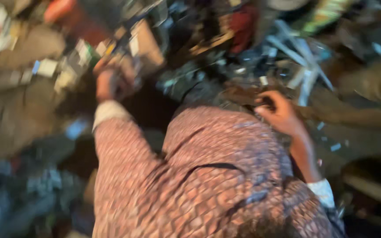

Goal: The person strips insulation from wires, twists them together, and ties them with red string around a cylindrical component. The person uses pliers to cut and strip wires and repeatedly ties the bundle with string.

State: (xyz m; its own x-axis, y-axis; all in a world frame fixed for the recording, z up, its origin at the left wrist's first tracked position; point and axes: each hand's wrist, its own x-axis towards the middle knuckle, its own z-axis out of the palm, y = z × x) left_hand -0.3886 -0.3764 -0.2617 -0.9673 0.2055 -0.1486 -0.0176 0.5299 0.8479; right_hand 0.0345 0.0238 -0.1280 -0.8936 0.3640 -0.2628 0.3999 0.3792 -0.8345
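Observation:
The whole view is smeared by motion. My left hand (pixel 110 83) reaches forward at the upper left into a heap of mixed scrap (pixel 89 48). Its fingers are curled among small pale and dark pieces, and the blur hides whether they grip anything. My right hand (pixel 279 113) is at the middle right, fingers bent against a dark object (pixel 243 94) at the edge of the heap. Whether it holds that object cannot be made out. Both sleeves are of a reddish patterned cloth (pixel 217 176) with white cuffs.
Cluttered scrap fills the top of the view: an orange-red object (pixel 69 15), a brown box-like piece (pixel 146 42), pale straps or strips (pixel 303 61). Brownish ground or sacking (pixel 362 114) lies to the right, and dim junk (pixel 31 185) at the lower left.

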